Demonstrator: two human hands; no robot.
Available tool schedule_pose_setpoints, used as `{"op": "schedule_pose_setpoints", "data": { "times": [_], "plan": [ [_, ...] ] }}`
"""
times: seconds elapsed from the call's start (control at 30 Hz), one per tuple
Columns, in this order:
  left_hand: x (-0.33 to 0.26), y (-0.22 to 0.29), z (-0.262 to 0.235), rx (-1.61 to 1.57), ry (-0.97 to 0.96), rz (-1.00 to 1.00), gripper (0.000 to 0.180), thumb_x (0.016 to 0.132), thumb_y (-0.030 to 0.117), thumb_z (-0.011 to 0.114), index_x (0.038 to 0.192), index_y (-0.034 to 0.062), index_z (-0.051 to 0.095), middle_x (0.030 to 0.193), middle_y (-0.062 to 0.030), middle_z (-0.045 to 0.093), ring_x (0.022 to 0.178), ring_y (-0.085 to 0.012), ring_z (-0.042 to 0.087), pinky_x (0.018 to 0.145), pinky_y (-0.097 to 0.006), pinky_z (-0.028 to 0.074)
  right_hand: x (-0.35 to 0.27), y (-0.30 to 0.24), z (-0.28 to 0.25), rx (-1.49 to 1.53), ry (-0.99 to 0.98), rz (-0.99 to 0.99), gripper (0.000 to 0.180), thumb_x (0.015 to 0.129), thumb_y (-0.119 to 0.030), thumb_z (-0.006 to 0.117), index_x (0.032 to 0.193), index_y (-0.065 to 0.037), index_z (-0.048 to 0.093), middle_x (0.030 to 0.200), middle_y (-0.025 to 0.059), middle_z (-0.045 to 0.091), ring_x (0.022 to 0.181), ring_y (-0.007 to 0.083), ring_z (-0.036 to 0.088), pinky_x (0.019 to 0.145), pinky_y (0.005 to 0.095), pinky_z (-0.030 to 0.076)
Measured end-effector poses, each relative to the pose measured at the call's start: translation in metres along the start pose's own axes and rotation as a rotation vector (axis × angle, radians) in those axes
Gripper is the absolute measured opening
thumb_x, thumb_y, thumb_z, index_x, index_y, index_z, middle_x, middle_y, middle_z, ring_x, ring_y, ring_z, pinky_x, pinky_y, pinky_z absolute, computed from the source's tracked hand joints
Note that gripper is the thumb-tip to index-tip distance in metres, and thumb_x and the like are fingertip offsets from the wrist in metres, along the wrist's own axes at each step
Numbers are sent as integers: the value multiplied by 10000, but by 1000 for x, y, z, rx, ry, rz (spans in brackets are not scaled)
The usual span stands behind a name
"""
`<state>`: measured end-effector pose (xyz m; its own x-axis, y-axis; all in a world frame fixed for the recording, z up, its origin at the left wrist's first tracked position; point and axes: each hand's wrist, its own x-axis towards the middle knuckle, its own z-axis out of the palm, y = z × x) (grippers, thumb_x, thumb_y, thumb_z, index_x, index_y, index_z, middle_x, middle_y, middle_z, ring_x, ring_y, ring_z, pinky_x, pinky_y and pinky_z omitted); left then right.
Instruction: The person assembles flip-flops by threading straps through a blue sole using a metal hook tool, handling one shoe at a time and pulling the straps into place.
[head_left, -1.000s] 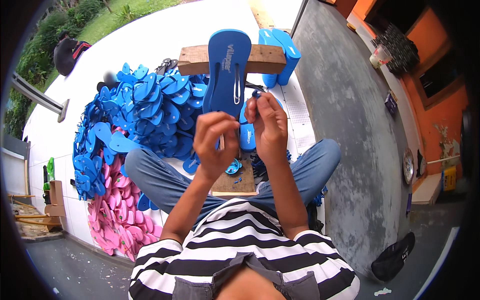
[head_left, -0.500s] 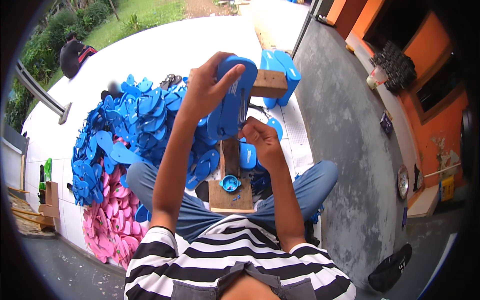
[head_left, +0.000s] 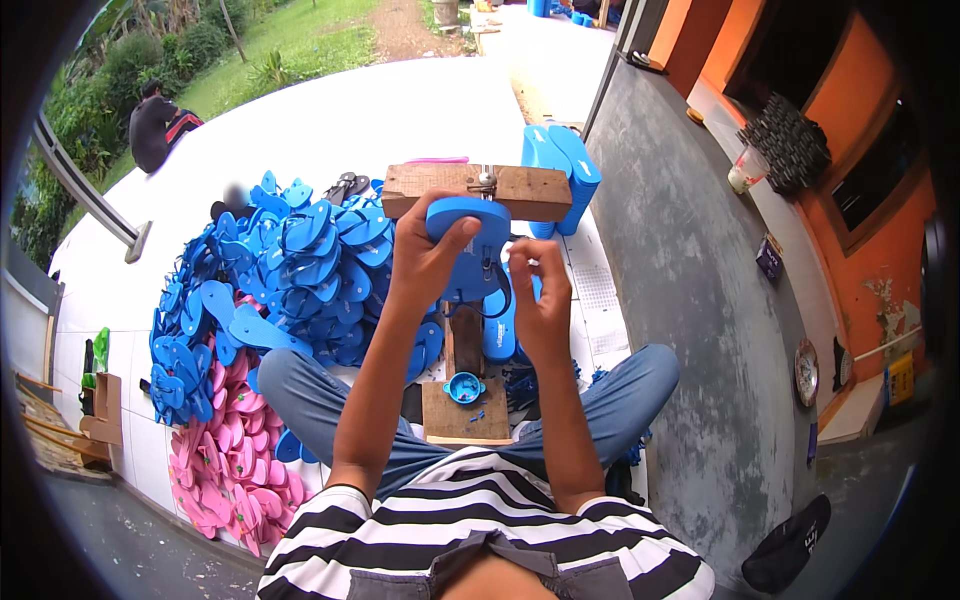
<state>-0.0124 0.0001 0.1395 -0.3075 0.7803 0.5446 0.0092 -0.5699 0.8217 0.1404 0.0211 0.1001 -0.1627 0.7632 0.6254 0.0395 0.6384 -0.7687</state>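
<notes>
In my left hand is a blue flip-flop, gripped at one end with the thumb across its top face. A thin dark strap loops out from the flip-flop. To its right, apart from the sole, my right hand has its fingers curled in; whether something small is between the fingertips is hidden. Just beyond the flip-flop, a wooden crossbeam carries a metal fitting. Below, a small blue bowl with tiny bits in it stands on a wooden board between my legs.
Blue flip-flops are heaped to the left, with pink flip-flops nearer me. Stacked blue soles stand behind the beam's right end. Another person sits at the far left edge of the white floor. A grey strip runs along the right.
My left hand has lowered the flip-flop toward me, uncovering the beam and its metal fitting. My right hand has moved off the sole, up and to the right. The strap now hangs in a loop.
</notes>
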Motion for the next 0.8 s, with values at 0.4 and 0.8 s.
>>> {"op": "schedule_pose_setpoints", "data": {
  "times": [0.4,0.8],
  "plan": [
    [-39,13,25,-32,204,-91,232,921,206,710,1011,10,624,845,-6,630,744,-50,531,651,-220,447,-5,-34,10,409,-143,453,504,1063,-450,372,1202,-21,596,1035,35,624,929,101,553,815,266,463],
    [-153,67,9,186,-158,562,312,678,175,802,948,115,659,940,-92,641,839,-262,610,757,-419,543,-125,-76,-36,128,-273,-110,499,773,-18,757,1233,-4,566,1162,159,625,1141,378,616,1046,518,444]
  ]
}}
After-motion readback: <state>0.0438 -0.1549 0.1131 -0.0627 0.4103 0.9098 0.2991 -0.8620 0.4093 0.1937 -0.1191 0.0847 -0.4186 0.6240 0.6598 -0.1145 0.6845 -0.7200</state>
